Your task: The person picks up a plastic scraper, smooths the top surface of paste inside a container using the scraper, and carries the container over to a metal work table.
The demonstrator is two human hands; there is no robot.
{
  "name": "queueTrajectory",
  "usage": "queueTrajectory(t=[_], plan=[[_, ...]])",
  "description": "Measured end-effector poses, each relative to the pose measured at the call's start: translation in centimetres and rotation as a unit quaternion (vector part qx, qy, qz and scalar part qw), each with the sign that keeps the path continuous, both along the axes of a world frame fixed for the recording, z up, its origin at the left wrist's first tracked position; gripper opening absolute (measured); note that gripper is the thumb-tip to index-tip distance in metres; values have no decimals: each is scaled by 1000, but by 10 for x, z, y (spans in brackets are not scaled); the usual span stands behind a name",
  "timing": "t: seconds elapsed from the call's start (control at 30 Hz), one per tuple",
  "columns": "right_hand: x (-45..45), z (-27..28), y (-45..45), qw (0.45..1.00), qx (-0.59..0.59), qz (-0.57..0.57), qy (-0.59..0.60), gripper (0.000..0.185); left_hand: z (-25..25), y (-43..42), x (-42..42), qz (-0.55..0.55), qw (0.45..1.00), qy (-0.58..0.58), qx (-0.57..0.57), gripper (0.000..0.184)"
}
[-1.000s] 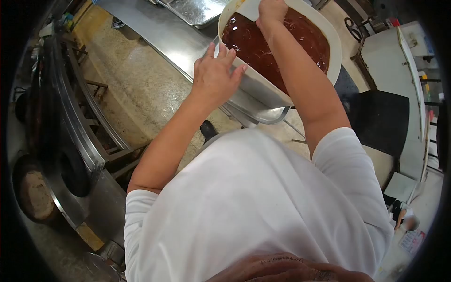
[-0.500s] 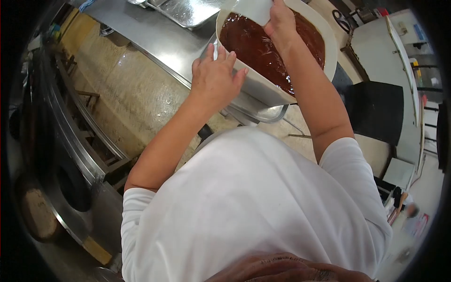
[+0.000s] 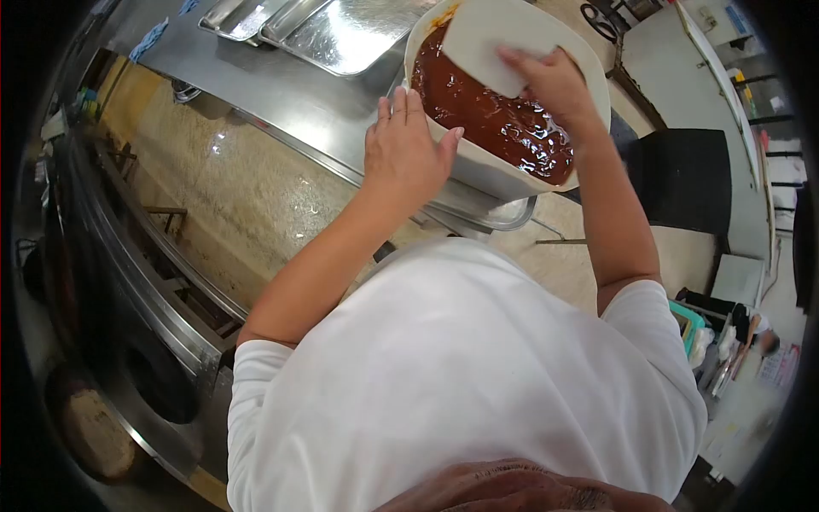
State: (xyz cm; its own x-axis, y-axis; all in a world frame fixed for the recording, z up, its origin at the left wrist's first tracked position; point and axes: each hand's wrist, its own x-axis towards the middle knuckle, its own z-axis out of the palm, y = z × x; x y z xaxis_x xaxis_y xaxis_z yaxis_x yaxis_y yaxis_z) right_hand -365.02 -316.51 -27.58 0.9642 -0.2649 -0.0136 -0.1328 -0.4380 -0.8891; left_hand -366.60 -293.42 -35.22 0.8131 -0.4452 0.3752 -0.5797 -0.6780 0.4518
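Observation:
A large off-white tub (image 3: pixel 499 181) holds glossy dark reddish-brown sauce (image 3: pixel 478 121). My right hand (image 3: pixel 554 85) grips a flat cream-coloured scraper (image 3: pixel 478 47) at its edge, over the sauce near the tub's far side. Against the tub's near left wall rests my left hand (image 3: pixel 408 152), fingers extended and thumb apart, with nothing in its grasp. Beneath the tub, a metal tray (image 3: pixel 516 213) shows at the near side.
Shiny metal trays (image 3: pixel 341 38) lie on the steel table (image 3: pixel 222 72), with a blue cloth (image 3: pixel 149 41) at its left end. A steel stove-like counter (image 3: pixel 158 316) stands at left. At right are a black chair-like panel (image 3: pixel 682 179) and, farther off, a person (image 3: pixel 768 341).
My right hand has moved right and nearer, and more of the scraper shows above the sauce. The view has shifted, bringing more of the trays and a green container into sight.

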Motion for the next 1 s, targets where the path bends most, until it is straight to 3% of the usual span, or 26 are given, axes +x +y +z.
queueTrajectory(t=[0.03, 0.1, 0.23, 0.43, 0.57, 0.63, 0.7, 0.77, 0.8, 0.83, 0.9, 0.93, 1.0], plan=[[2, -2, 7, 999, 14, 30, 34, 47, -5, -3, 3, 14, 999, 29, -16, 71], [19, -32, 15, 996, 80, 26, -16, 42, -16, -8, 8, 13, 998, 35, -43, 72], [33, -41, 38, 996, 58, 67, -3, 51, -27, -14, 8, 18, 995, 36, -96, 74], [80, -53, 21, 999, 9, 28, -23, 39, -26, -13, 10, 2, 992, 41, -119, 74], [70, -47, 26, 996, 29, 84, -22, 38, -25, -12, 8, 10, 992, 56, -111, 74], [95, -53, 16, 999, -44, 5, -30, 26, -23, -13, 9, 8, 992, 51, -117, 74], [114, -80, -3, 999, 18, 43, 7, 26, -25, -13, 8, 11, 992, 52, -112, 74], [103, -69, 3, 988, 73, 73, -112, 24, -23, -12, 10, 16, 993, 49, -107, 74], [103, -74, 0, 977, 37, 141, -155, 27, -22, -13, 10, 19, 992, 54, -112, 74], [107, -80, 0, 978, 39, 139, -153, 27, -21, -14, 7, 18, 991, 62, -116, 73], [123, -82, 4, 971, 145, -45, -186, 27, -22, -16, 6, 19, 992, 61, -109, 73], [125, -80, 2, 968, 155, -72, -183, 26, -21, -16, 7, 25, 992, 58, -105, 73], [103, -68, 9, 976, 173, -19, -131, 24, -21, -15, 7, 28, 992, 58, -109, 73]])
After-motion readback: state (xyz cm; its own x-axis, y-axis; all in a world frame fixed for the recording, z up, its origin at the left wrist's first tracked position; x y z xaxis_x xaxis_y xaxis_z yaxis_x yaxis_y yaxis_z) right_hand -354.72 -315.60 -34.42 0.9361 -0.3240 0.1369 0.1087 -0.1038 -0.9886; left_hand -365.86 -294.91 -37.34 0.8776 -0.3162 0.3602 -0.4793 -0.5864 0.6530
